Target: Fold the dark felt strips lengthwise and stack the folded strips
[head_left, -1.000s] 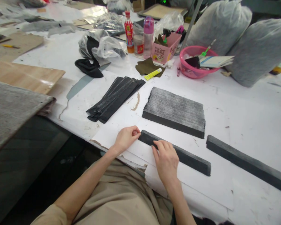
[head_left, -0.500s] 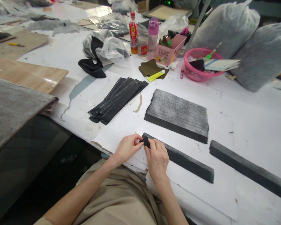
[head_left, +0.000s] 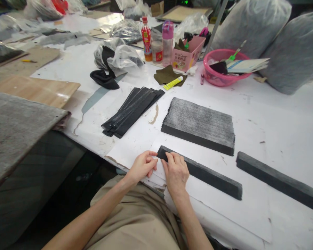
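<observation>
A long black strip bundle (head_left: 214, 177) lies slantwise on the white table in front of me, smooth black on its near face and greyish along its top edge. My right hand (head_left: 176, 172) grips it close to its left end, thumb on the near side and fingers over the top. At that left end is my left hand (head_left: 143, 166), index finger stretched to the corner, thumb slightly apart and other fingers loosely curled. Whether the index fingertip touches the corner is hard to tell. Behind sits a wider block of black strips (head_left: 198, 121) packed side by side, with a grey fuzzy top.
Fanned black strips (head_left: 134, 113) lie left of the block. Another long bundle (head_left: 279, 180) is at right. Farther back are a yellow tube (head_left: 173, 83), a pink basin (head_left: 224, 80), a pink box (head_left: 189, 53), bottles and plastic bags. Boards (head_left: 23, 125) overlap the left table edge.
My left thumb and fingers have come away slightly from the bundle's left end, leaving the corner more exposed. My right hand keeps its grip there. The view has shifted a little.
</observation>
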The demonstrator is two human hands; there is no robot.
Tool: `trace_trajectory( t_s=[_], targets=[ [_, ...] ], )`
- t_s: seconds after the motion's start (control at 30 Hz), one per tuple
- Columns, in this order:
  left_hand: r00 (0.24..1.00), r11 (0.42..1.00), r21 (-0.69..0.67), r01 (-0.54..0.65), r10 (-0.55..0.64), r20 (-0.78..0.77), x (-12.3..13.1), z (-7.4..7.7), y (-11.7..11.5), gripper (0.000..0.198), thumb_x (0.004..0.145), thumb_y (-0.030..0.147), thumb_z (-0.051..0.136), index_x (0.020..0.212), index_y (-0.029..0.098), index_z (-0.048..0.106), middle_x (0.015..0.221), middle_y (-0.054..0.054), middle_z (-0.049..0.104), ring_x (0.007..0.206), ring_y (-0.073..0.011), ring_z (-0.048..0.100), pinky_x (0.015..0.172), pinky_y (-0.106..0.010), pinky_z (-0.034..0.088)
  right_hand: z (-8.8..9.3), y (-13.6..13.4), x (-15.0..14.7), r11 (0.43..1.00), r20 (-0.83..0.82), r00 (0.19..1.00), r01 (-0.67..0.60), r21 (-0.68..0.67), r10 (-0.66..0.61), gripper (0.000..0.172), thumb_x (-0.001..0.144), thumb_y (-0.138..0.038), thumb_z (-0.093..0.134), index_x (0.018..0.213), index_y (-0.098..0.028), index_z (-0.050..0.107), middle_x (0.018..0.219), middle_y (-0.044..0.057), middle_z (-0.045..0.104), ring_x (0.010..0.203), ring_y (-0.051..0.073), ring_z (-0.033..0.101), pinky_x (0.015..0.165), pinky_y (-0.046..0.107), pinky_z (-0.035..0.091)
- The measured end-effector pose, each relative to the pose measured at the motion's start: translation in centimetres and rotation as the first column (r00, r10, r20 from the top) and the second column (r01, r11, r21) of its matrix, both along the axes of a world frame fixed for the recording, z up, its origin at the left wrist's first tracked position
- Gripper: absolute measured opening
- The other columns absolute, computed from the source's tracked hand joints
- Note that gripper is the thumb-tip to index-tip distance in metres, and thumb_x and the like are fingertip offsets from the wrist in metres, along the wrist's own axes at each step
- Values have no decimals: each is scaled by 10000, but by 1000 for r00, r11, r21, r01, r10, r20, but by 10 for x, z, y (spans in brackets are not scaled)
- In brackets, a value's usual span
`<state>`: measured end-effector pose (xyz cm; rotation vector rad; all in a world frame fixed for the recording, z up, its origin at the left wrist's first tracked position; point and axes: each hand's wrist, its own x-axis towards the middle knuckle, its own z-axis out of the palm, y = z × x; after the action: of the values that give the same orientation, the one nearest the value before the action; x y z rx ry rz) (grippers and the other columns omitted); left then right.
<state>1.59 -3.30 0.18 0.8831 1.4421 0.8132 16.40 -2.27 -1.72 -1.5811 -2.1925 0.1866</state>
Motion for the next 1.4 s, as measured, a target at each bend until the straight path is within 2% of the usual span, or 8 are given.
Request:
trace_trajectory(
  t_s=[0.33, 0.6, 0.8, 1.0, 1.23, 1.4],
  targets=[
    [997, 999, -46, -23, 26, 75, 3, 4, -8, 472, 796, 449, 616, 1109, 138, 448, 601, 67, 554, 331, -44, 401, 298, -139, 229, -5, 0, 0, 1000, -1, 1000, 18, 14, -18, 226, 897, -265, 622, 1105, -176, 630, 1062, 73, 657, 950, 228, 554, 803, 324, 389],
    [993, 998, 13, -55, 54, 103, 8, -3, -13, 431, 815, 428, 610, 1100, 150, 443, 620, 72, 553, 346, -37, 424, 322, -128, 251, -5, 0, 0, 1000, -9, 1000, 22, 22, -22, 214, 906, -271, 609, 1098, -180, 636, 1055, 78, 657, 948, 226, 552, 801, 320, 381],
    [992, 999, -30, -43, 46, 114, 7, -1, -11, 461, 809, 424, 615, 1134, 142, 450, 638, 59, 563, 343, -42, 425, 300, -129, 239, -7, 0, 0, 999, -16, 1000, 23, 35, -23, 210, 907, -270, 605, 1096, -182, 635, 1047, 70, 657, 935, 218, 550, 787, 319, 379],
    [968, 991, -130, -40, 71, 242, 12, 7, -11, 446, 812, 390, 607, 1138, 113, 481, 659, 32, 585, 352, -30, 424, 307, -122, 237, -5, 0, 0, 999, -17, 1000, 24, 28, -23, 195, 919, -264, 583, 1088, -179, 635, 1050, 76, 660, 946, 224, 554, 799, 320, 380],
    [981, 992, -88, -93, 106, 160, 10, 8, -16, 513, 803, 435, 630, 1167, 113, 465, 653, 39, 580, 348, -32, 413, 308, -127, 243, -7, -1, 0, 999, -10, 1000, 21, 27, -20, 208, 910, -268, 600, 1096, -181, 635, 1056, 78, 659, 952, 227, 552, 806, 320, 376],
    [973, 989, -128, -76, 101, 208, 11, 10, -14, 514, 816, 420, 600, 1198, 105, 462, 690, 16, 598, 362, -34, 426, 317, -133, 252, -5, 0, -1, 999, -2, 1000, 20, 28, -20, 210, 905, -269, 612, 1095, -184, 633, 1043, 67, 660, 945, 217, 549, 795, 315, 368]
  ],
)
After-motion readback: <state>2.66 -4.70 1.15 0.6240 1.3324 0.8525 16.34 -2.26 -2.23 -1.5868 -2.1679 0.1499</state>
